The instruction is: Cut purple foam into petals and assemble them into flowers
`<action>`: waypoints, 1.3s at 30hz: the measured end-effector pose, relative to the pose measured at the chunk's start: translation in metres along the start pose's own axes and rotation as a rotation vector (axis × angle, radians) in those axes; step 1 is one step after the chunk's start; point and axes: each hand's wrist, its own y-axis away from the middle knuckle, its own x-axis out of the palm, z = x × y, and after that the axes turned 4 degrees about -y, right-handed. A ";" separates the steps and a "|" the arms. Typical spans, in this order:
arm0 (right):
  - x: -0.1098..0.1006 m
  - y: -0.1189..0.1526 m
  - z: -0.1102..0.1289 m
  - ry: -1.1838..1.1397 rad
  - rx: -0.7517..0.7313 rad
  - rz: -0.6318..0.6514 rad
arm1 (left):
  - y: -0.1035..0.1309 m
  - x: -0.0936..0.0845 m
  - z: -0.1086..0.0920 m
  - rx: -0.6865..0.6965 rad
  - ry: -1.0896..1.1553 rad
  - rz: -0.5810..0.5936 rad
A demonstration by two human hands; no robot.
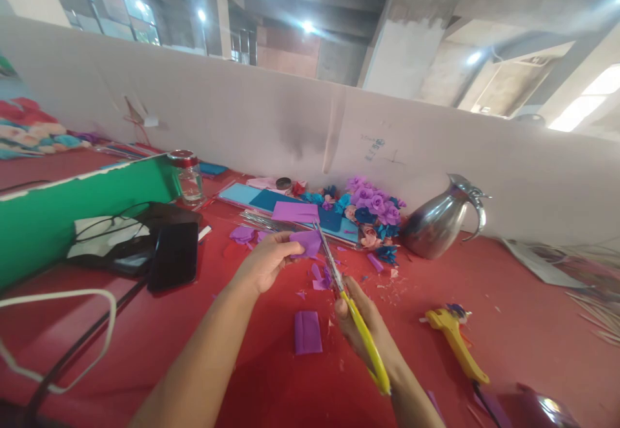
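Note:
Between the thumb and fingers of my left hand [271, 261] is a piece of purple paper [308, 243]. My right hand [361, 318] grips scissors with yellow handles [365, 337], their metal blades pointing up and away beside the paper's right edge. Whether the blades touch the paper I cannot tell. Purple offcuts [321, 277] lie on the red table under the blades. Nearer to me rests a folded purple paper piece [308, 332]. Behind my hands, a purple sheet [295, 212] lies on blue sheets [271, 200], next to thin metal wires [261, 220].
Paper flowers [375, 202] are heaped at the back by a steel jug [438, 221]. To the right lies a yellow glue gun [455, 341]. On the left are a black phone [173, 257], a glass jar [188, 179], a green partition [97, 215] and a white cable [113, 312].

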 end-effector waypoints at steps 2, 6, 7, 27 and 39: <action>0.001 -0.001 -0.003 -0.013 0.007 -0.001 | 0.000 -0.001 0.000 0.002 0.004 0.009; 0.004 -0.002 -0.005 -0.024 0.013 0.001 | -0.001 -0.002 -0.001 0.003 0.026 -0.002; 0.004 -0.002 -0.005 -0.017 0.008 -0.002 | -0.001 -0.002 -0.001 0.003 0.031 -0.004; 0.001 0.000 0.012 0.129 -0.001 0.049 | -0.010 -0.015 0.003 0.046 0.101 -0.074; 0.006 -0.008 0.003 -0.269 0.003 -0.251 | 0.000 -0.011 0.001 0.179 -0.291 0.140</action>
